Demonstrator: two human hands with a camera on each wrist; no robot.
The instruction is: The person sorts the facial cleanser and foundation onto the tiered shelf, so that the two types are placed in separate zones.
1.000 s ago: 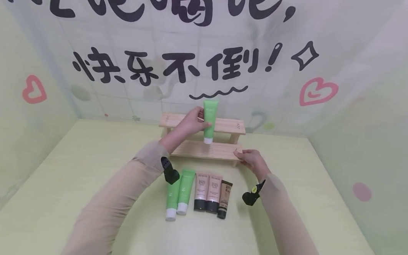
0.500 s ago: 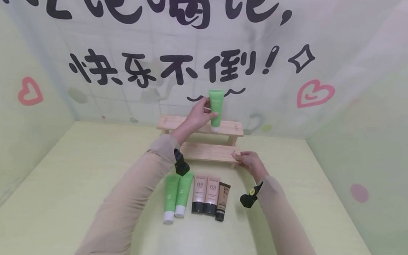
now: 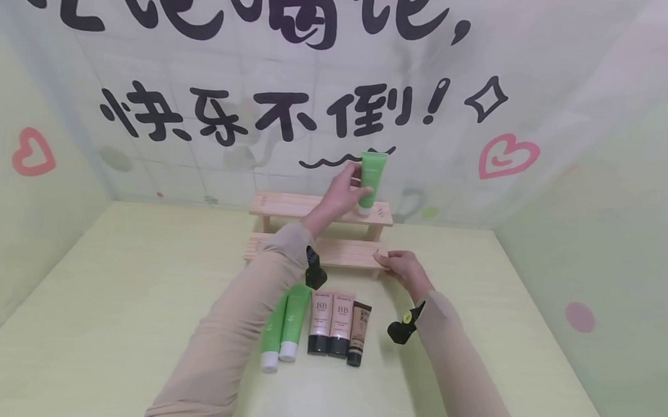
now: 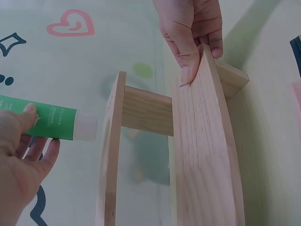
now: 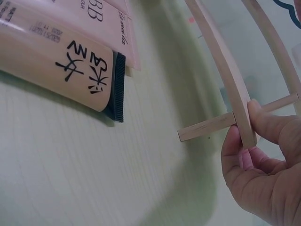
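My left hand [image 3: 342, 191] grips a green squeeze tube [image 3: 373, 178] with its white cap pointing down, above the right end of the upper shelf [image 3: 283, 204] of a small two-step wooden rack. A small gap shows between the white cap [image 4: 86, 127] and the upper plank [image 4: 113, 155] in the left wrist view. My right hand [image 3: 406, 270] pinches the right end of the lower shelf [image 3: 345, 253], with the thumb on top and fingers beneath. The right wrist view shows this hand [image 5: 268, 165] holding the plank's end [image 5: 241, 113].
In front of the rack lie two green tubes [image 3: 294, 320], partly behind the left sleeve [image 3: 237, 317], two pink BB tubes [image 3: 330, 322] with black caps, and a smaller tan tube [image 3: 359, 332]. A printed wall [image 3: 211, 164] stands right behind the rack.
My left hand has carried the green tube up and rightward to over the upper shelf's right end, then slightly lower. The right hand keeps its hold on the lower shelf.
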